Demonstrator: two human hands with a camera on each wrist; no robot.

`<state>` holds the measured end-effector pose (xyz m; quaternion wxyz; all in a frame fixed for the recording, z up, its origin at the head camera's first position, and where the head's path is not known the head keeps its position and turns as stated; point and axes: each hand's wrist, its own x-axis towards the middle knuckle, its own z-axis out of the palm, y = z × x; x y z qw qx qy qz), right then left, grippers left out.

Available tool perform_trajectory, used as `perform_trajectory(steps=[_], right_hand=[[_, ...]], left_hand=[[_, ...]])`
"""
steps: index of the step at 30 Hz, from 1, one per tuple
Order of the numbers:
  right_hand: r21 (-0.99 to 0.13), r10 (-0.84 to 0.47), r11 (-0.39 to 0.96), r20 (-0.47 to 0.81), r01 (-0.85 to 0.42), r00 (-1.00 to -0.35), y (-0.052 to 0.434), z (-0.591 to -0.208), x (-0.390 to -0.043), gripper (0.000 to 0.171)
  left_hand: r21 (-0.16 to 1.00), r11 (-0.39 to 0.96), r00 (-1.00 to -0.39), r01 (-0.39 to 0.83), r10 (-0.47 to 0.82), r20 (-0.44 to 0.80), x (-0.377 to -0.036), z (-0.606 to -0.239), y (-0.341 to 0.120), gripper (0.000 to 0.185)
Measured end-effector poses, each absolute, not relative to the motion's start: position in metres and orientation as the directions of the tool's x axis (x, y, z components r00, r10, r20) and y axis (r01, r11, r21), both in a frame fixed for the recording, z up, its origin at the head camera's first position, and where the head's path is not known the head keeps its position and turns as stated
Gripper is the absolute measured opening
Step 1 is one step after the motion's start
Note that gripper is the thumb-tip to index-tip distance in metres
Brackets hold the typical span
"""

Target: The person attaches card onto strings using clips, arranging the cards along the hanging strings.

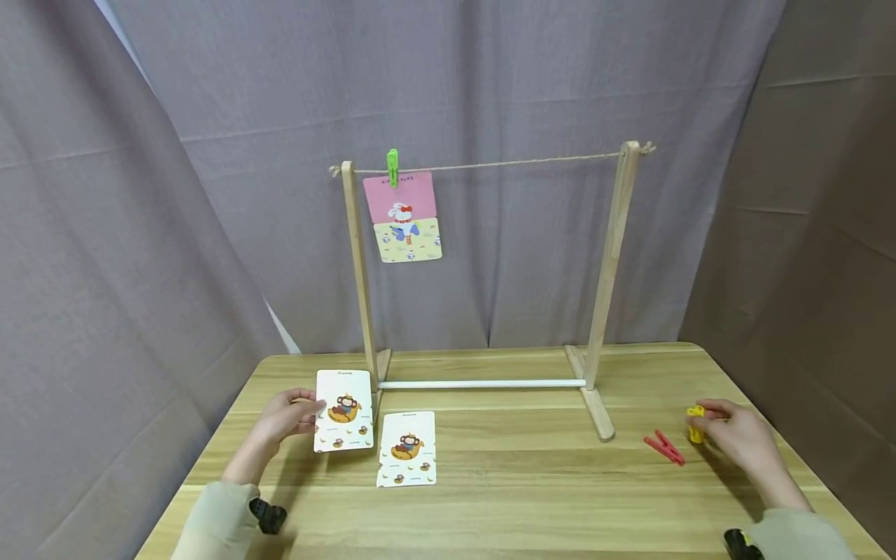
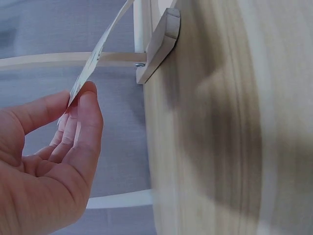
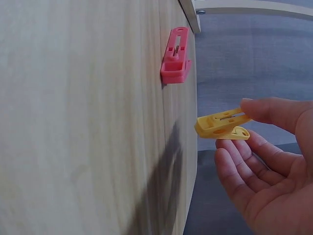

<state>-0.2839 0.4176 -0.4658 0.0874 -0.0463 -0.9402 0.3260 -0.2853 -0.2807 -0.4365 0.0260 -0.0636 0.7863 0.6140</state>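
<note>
Left hand (image 1: 282, 420) pinches monkey card (image 1: 343, 411) | right hand (image 1: 742, 439) pinches yellow clip (image 3: 220, 125) | step, I'd say: pick-up | next likely calls for: both up to string (image 1: 518, 163), clip squeezed open

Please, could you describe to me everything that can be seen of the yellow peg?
The yellow peg looks like plastic, with two slotted halves and a thin, metal-looking piece between them. Its handles stand apart; its biting end appears closed, with nothing in it. The right hand pinches it by the handles between thumb and fingers, holding it above the table, to the right of the red peg in the head view.
</note>
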Motion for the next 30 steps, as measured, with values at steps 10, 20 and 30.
perform_trajectory(steps=[10,20,30], right_hand=[[-0.621,0.141,0.783,0.153,0.015,-0.978,0.416,-0.461,-0.284,0.063],[-0.628,0.117,0.778,0.122,0.014,-0.986,0.414,-0.457,-0.289,0.069],[-0.643,0.107,0.765,0.145,-0.011,-0.984,0.406,-0.453,-0.29,0.066]], left_hand=[[0.959,0.256,-0.991,-0.124,-0.083,-0.106,-0.286,-0.43,-0.28,0.03],[0.959,0.262,-0.993,-0.104,-0.082,-0.085,-0.286,-0.417,-0.28,0.034],[0.96,0.264,-0.995,-0.091,-0.072,-0.075,-0.287,-0.41,-0.281,0.032]])
